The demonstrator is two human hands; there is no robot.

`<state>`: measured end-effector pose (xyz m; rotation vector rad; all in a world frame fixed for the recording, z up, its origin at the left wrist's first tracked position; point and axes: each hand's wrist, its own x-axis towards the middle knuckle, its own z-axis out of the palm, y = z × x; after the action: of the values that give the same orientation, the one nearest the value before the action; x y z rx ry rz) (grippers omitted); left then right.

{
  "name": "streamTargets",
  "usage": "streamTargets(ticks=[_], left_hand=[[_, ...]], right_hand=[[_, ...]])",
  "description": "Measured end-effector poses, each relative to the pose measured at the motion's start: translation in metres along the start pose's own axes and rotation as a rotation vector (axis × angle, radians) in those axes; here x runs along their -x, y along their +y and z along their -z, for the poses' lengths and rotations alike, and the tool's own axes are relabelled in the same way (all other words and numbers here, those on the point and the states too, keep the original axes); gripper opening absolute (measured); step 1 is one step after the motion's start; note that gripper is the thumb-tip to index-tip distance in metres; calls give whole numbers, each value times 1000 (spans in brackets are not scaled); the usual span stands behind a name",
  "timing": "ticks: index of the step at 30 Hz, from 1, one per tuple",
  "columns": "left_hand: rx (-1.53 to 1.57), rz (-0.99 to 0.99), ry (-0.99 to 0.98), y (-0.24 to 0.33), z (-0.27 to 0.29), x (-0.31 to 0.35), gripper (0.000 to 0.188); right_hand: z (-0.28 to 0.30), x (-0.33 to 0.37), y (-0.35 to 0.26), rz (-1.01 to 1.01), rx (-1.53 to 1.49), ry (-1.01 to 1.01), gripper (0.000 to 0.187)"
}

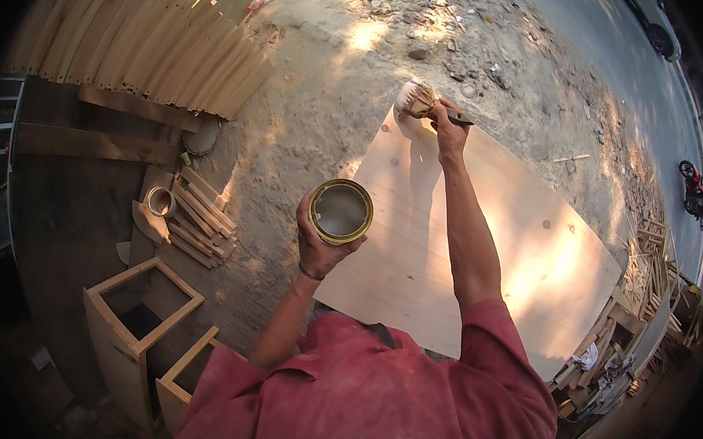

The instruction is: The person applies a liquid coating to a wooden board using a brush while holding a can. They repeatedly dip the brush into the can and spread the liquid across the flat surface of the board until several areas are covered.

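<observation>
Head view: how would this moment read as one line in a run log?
left hand: holds open tin can | right hand: holds brush at far corner of plywood board | nearby: wooden boxes, stacked slats

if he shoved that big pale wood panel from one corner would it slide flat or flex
The panel looks thin and broad, so it would probably flex slightly rather than stay rigid. Its edges seem to overhang whatever supports it, so a corner shove may pivot it. The right hand presses a brush at its far corner, likely steadying it.

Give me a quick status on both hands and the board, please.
Left hand gripping an open tin can. Right hand holding a brush on the far corner of the pale wood board. Nothing lying on the board.
</observation>
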<state>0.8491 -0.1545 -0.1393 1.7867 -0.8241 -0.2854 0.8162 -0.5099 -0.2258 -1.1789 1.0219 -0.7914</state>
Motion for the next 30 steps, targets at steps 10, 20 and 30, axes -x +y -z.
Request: streamTargets(ticks=[10, 20, 30], left_hand=[[-58, 3, 14, -7, -5, 10, 126], [-110, 46, 19, -13, -9, 17, 131], [-61, -19, -15, 12, -41, 22, 126]], right_hand=[[133, 17, -11, -29, 60, 84, 39], [369, 55, -65, -64, 283, 314, 46], [307, 38, -56, 374, 1483, 340, 19]])
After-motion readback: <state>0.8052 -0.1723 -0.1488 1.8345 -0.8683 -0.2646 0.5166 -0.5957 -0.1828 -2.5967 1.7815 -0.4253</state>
